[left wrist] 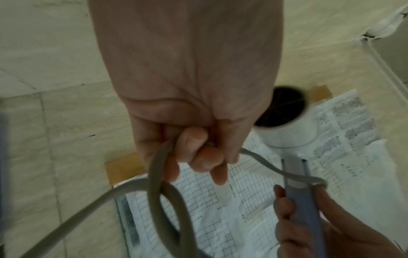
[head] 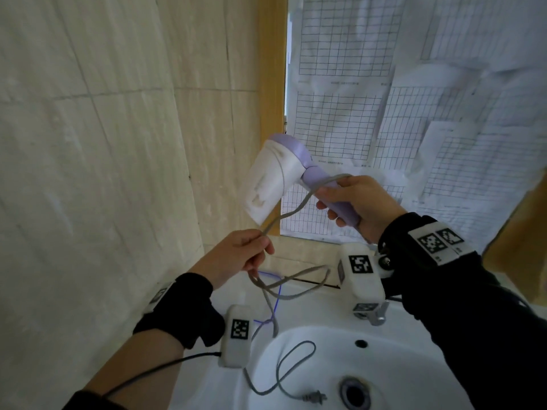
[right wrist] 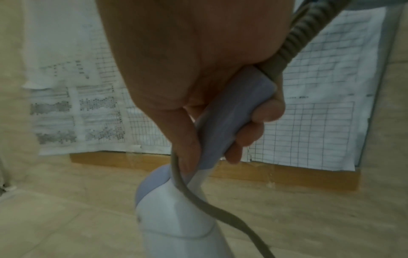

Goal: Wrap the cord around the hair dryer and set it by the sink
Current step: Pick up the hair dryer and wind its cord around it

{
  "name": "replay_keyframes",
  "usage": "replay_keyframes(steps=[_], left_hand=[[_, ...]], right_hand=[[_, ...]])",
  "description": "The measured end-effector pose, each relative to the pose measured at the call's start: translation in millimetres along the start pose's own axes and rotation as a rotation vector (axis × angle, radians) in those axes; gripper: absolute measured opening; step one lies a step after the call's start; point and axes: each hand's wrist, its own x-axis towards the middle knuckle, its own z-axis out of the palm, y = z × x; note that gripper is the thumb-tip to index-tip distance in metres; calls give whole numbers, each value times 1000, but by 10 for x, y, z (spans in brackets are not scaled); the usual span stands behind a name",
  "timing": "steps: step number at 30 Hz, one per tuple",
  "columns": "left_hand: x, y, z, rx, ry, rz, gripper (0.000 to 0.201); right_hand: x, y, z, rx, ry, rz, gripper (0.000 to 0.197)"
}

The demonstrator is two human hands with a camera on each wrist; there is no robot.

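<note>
Above the white sink (head: 299, 344) the right hand (head: 359, 207) was wrapped tight round the lilac handle of the hair dryer (head: 284, 176), nozzle tilted down toward the tiled wall. The left hand (head: 236, 255) pinched the grey cord (head: 293, 284), whose slack looped down into the basin, plug (head: 315, 397) lying near the drain.

lilac-white hair dryer (head: 278, 173), grey cord (head: 296, 287), white sink (head: 414, 380)
</note>
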Motion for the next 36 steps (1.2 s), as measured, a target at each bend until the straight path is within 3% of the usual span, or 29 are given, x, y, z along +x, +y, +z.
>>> replay_keyframes(steps=[6, 11, 14, 17, 24, 31, 34, 36], left_hand=[[88, 82, -24, -5, 155, -18, 17], [144, 235, -97, -54, 317, -14, 45], [261, 272, -166, 82, 336, -41, 36], [301, 289, -269, 138, 321, 28, 12], [288, 404, -288, 444, 261, -29, 48], [288, 628, -214, 555, 262, 80, 35], [264, 745, -98, 466, 243, 106, 30], [233, 825, 12, 351, 220, 124, 35]], right_hand=[[-24, 50, -36, 127, -197, -31, 6], [-64, 94, -88, -36, -342, -61, 10], [-75, 81, -96, -240, -395, -60, 11], [-60, 63, -114, -473, -401, -64, 8], [-38, 45, 3, -873, -330, -118, 22], [-71, 8, 90, -1269, -168, -229, 28], [-37, 94, 138, -1389, -46, -278, 27], [15, 173, 156, -1349, 21, -284, 26]])
